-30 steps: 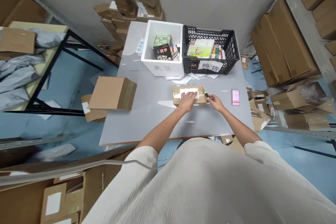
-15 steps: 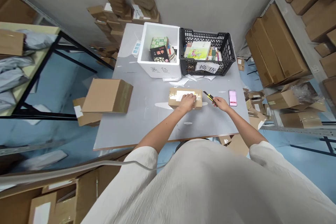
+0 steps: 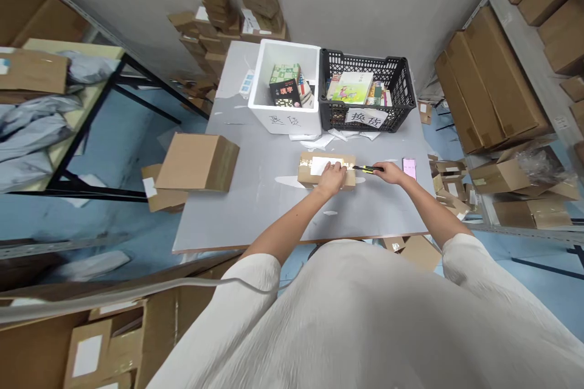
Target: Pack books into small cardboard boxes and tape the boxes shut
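At the middle of the surface (image 3: pixel 255 194), we find a small taped box (image 3: pixel 305 174) lying flat, with a white label on top. The left hand (image 3: pixel 332 178) lies on the near right part of the lid, fingers flat and extended, pressing rather than gripping. The right hand (image 3: pixel 392 172) is closed round the handle of a yellow-and-black knife (image 3: pixel 367 168). The knife's tip meets the right end of the box at lid height. The blade is too small in view, so we cannot tell how far it is out.

Hazards, in our judgement:
- The left fingers lie close to the line of the knife. If the tape resists and then gives, the tip could run along the lid towards them.
- A steep or deep stroke could mark whatever is inside.
- If the left hand's pressure eases, the box could slide on the smooth surface.

Surroundings:
- A phone (image 3: pixel 409 168) lies just beside the right hand, near the right edge of the surface. It is the item most exposed to a knock.
- A white bin (image 3: pixel 283 118) and a black crate (image 3: pixel 404 88) stand side by side behind the box, both holding books.
- Paper scraps (image 3: pixel 319 141) lie between these two and the box.
- A larger box (image 3: pixel 196 162) overhangs the left edge, well apart from the hands.
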A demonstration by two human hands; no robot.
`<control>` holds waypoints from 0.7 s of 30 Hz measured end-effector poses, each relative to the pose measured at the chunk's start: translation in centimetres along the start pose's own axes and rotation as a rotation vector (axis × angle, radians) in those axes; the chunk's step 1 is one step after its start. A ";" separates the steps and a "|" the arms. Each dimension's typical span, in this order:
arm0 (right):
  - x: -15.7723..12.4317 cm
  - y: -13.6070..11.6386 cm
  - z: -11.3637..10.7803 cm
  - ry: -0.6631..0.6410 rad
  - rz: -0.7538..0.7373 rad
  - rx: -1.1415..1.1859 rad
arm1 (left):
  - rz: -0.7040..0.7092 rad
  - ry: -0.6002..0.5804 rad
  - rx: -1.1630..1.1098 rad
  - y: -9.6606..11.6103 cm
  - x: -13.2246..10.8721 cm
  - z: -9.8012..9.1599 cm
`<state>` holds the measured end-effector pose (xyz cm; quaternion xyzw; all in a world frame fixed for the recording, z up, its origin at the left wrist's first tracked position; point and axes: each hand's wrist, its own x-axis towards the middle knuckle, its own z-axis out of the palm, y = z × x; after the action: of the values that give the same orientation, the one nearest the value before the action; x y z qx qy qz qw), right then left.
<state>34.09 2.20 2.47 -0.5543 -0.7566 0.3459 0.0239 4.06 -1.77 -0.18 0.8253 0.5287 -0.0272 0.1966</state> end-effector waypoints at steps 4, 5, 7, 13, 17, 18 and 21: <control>1.6 0.2 -0.2 -0.008 -0.026 -0.151 | 0.001 0.006 0.004 0.1 -0.2 0.0; 2.1 0.2 -0.2 -0.011 -0.032 -0.178 | 0.002 0.007 0.011 0.1 -0.3 0.0; 2.9 0.0 0.1 -0.023 -0.048 -0.209 | 0.002 0.011 0.014 0.0 -0.4 0.0; 3.8 -0.2 1.0 -0.033 -0.054 -0.176 | 0.011 0.019 0.007 -0.1 -0.5 0.0; 2.8 0.6 0.9 -0.088 0.015 -0.030 | 0.003 0.008 0.029 -0.1 -0.4 0.0; 2.5 0.8 0.8 -0.118 0.032 0.008 | -0.001 0.008 0.033 -0.2 -0.4 0.0; 1.7 1.2 0.9 -0.197 0.053 0.089 | -0.001 0.022 0.028 -0.2 -0.4 0.1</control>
<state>34.08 3.40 0.52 -0.5361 -0.7242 0.4323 -0.0351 3.74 -2.04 -0.28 0.8278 0.5310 -0.0257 0.1794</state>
